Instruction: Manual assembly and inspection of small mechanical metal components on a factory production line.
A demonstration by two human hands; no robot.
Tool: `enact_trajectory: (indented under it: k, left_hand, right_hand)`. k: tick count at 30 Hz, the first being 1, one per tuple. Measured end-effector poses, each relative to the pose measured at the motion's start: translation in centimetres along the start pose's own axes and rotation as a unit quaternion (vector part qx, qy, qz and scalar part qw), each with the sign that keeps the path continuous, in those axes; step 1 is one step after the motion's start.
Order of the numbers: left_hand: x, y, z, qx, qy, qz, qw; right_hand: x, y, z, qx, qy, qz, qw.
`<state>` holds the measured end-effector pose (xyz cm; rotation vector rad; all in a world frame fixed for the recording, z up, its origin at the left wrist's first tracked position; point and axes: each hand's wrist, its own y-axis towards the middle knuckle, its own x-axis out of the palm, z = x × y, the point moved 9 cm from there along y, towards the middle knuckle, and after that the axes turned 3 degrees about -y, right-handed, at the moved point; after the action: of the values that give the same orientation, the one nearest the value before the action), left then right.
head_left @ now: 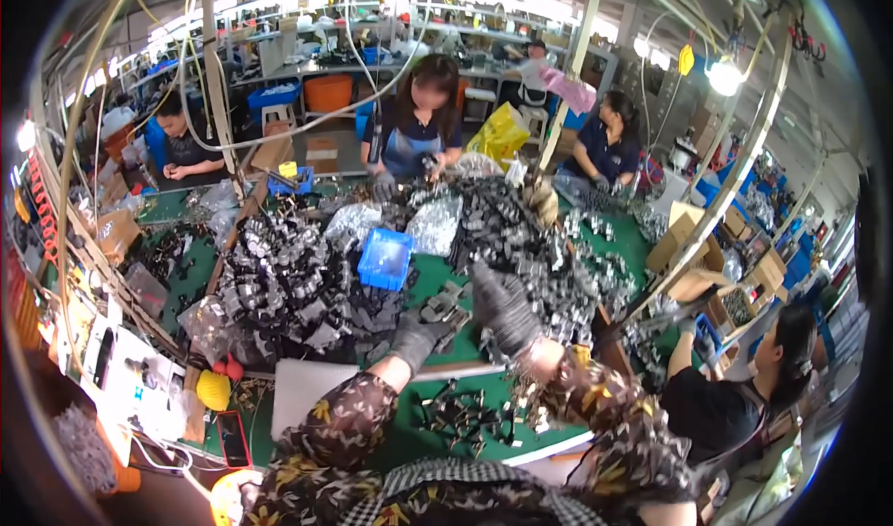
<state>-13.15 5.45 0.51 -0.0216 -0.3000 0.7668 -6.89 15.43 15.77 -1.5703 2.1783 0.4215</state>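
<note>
My left hand (pixel 416 342), in a dark grey glove, is closed at the near edge of a grey metal bracket-like part (pixel 446 305) above the green mat. My right hand (pixel 505 314), gloved too, is smeared by motion just right of that part, beside the right heap; its fingers and anything in them cannot be made out. A large heap of black and silver metal parts (pixel 288 284) lies to the left, another heap (pixel 530 228) to the right. Between them, beyond my hands, stands a blue plastic bin (pixel 386 258).
Small black parts (pixel 465 416) lie scattered close to me. A white board (pixel 312 391) and a phone with a red edge (pixel 233 439) lie at near left. Across the bench a co-worker (pixel 419 126) handles parts; others sit left and right. A slanted post (pixel 707 219) rises at right.
</note>
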Motion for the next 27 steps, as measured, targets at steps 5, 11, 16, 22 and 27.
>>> enact_trajectory:
  k: [5,11,16,22,27]
  left_hand:
    - [-1.1,-0.7,1.8,0.048,-0.146,0.057,0.986]
    - [-5.1,0.4,-4.3,-0.031,-0.36,0.097,0.927]
    - [-1.1,-4.2,0.5,-0.038,0.026,0.105,0.993]
    - [-7.3,-9.0,-1.2,-0.047,-0.021,0.141,0.989]
    - [-7.1,-11.1,-9.2,0.1,0.064,0.014,0.993]
  right_hand:
    - [-10.9,-0.6,-12.1,-0.324,0.016,0.229,0.918]
    - [-5.5,-0.8,-14.9,-0.277,0.395,0.153,0.863]
    - [-0.1,1.4,-0.5,-0.282,0.034,0.259,0.923]
    - [4.5,-4.7,7.8,-0.017,0.132,0.029,0.991]
    - [15.6,-4.9,17.7,0.078,0.038,-0.155,0.984]
